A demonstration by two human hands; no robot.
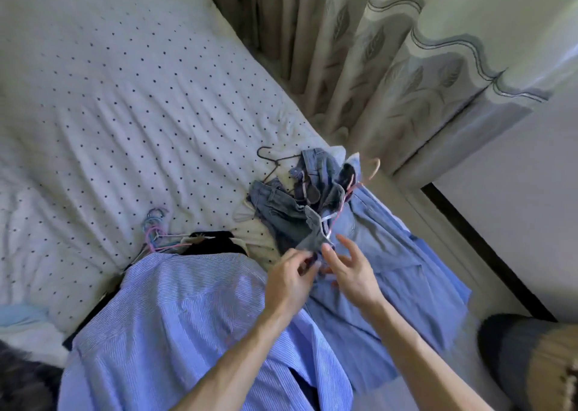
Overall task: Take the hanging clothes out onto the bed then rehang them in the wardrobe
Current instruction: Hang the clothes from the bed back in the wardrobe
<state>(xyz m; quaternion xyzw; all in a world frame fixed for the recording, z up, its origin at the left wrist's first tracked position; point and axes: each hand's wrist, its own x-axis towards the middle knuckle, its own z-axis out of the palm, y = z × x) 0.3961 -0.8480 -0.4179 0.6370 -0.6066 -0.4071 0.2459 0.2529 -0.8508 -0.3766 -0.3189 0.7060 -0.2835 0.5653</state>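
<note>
Quilted white bedding (109, 113) sprinkled with small dark dots lies under everything we see. Nearest us a finely striped blue shirt (175, 316) is spread flat, and a plain blue cotton shirt (391, 254) lies beside it on the right. Above them our left hand (289, 285) pinches the lower edge of a crumpled denim garment (281, 210) on the bed, while our right hand (353, 273) rests its thumb on the same corner, fingers (345, 243) spread. A pink hanger (370, 169) threads through the denim. A thin black wire hanger (272, 160) and a bunch of pastel hangers (153, 229) lie beyond. Pleated leaf-patterned curtains (391, 60) hang behind.
</note>
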